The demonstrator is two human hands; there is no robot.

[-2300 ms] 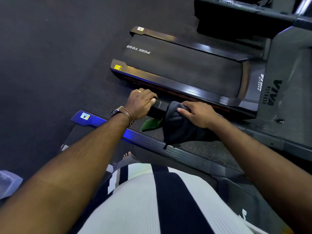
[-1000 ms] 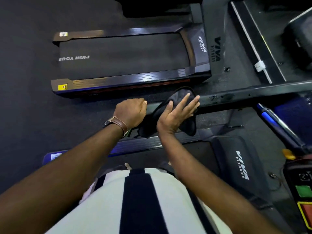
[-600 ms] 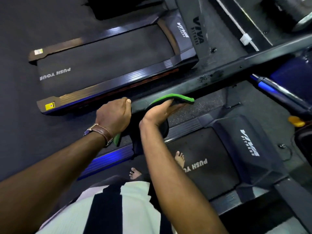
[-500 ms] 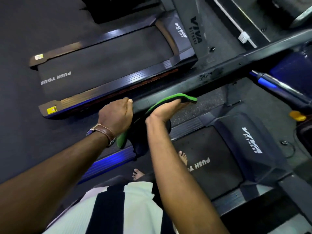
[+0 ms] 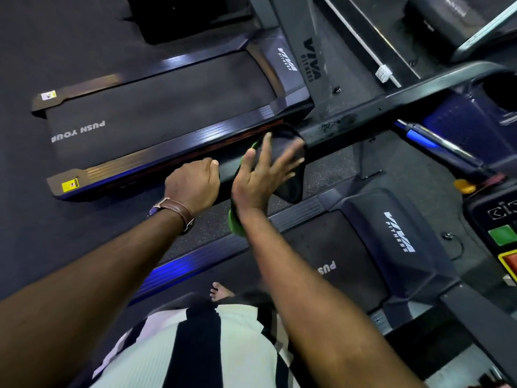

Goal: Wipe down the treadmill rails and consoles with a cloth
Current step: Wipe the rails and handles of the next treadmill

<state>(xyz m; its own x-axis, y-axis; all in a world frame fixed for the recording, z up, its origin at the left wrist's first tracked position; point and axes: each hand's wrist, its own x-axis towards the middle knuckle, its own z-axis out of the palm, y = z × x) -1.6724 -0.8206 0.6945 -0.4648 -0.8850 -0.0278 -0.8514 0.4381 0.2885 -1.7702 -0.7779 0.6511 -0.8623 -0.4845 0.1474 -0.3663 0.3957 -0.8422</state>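
Left hand (image 5: pixel 193 186): we found it closed round the near-left end of the handrail (image 5: pixel 363 119), its fingers curled over the bar.
Right hand (image 5: pixel 253 182): we recorded its fingers straight and spread, with the palm pressed flat on the cloth (image 5: pixel 292 183). It pinched nothing.
Cloth: it was dark with a green edge. It lay draped over the handrail just right of the left hand, under the right hand. A dark fold hung down on the near side, and the green edge showed below the right wrist.
Handrail: this black bar ran from the left hand toward the far right. We noted a patch of speckled marks on its top just beyond the cloth.
Console (image 5: pixel 503 233): it sat at the right edge, only partly in view. We saw one green key and one red key on it.
Near treadmill (image 5: pixel 307 247): its belt lay below the handrail. The right forearm cut off the belt lettering, and the motor cover (image 5: pixel 397 233) read VIVA FITNESS.
Far treadmill (image 5: pixel 156 113): it stood on the far-left side of the handrail. Its belt read PUSH YOUR, and we noted a yellow label at its near-left corner.
Watch (image 5: pixel 179 211): it was worn on the left wrist on a brown leather strap.
Person: we saw a striped shirt (image 5: pixel 195 345) and a bare foot (image 5: pixel 219 291) on the near treadmill.
Floor (image 5: pixel 42 37): it was a dark surface around both machines.
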